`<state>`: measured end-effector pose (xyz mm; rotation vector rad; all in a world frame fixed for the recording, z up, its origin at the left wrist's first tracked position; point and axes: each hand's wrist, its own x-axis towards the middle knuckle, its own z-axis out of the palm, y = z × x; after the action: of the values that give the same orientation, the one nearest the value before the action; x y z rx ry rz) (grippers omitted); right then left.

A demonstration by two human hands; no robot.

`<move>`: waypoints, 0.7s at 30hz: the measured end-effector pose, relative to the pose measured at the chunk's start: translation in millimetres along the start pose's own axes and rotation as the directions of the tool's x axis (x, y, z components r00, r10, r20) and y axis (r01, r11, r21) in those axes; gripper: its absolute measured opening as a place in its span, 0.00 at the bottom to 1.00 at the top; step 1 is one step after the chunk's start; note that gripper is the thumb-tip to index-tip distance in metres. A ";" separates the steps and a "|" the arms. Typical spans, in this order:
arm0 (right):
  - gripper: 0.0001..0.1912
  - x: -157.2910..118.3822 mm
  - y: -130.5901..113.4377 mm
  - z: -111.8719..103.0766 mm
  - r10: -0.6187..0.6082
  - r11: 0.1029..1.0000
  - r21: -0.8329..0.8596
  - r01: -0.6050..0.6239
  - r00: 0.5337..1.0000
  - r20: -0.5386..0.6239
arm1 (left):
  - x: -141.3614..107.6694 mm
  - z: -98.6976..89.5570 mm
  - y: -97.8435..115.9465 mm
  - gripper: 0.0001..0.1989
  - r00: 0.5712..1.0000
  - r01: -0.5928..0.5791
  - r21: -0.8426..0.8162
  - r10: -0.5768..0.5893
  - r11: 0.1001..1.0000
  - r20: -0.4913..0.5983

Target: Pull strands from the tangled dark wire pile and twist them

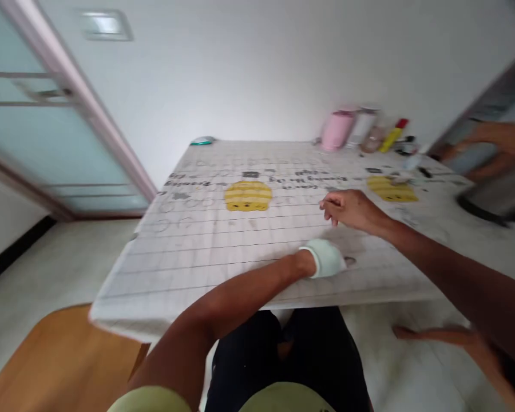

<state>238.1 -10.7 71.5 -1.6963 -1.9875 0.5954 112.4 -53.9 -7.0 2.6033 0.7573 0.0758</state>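
Observation:
My left hand reaches over the near part of the table, only its wrist side showing. A pale green, cup-like thing with a thick rim covers the rest of it, so my fingers are hidden. Whether this thing is hard or cloth I cannot tell. Just beyond and to the right, my right hand hovers above the tablecloth, apart from the green thing. Its fingers are curled, thumb and fingertips close together; anything small between them cannot be made out.
A patterned cloth with yellow prints covers the table. A pink cylinder, a white one and a yellow tube stand by the wall. At right, another person's blurred hand is above a grey vessel. A wooden seat is lower left.

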 end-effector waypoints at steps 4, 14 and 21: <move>0.10 -43.0 99.3 -107.8 0.267 0.956 -0.067 -0.286 0.941 -0.211 | 15.1 3.2 1.4 0.25 0.998 0.054 0.034 -0.055 0.998 0.026; 0.06 -117.1 201.2 -124.6 0.297 0.834 -0.439 -0.335 0.942 -0.156 | 12.5 1.7 1.9 0.28 0.994 0.103 0.116 -0.104 0.988 0.010; 0.08 -138.1 186.6 -62.9 0.104 0.843 -0.526 -0.109 0.994 -0.040 | 17.8 14.4 -9.7 0.24 0.995 0.097 0.180 -0.102 0.979 0.015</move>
<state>442.0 -117.9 2.2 -2.1284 -2.1946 0.0591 125.1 -42.8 -25.3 2.7238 0.9234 -0.0561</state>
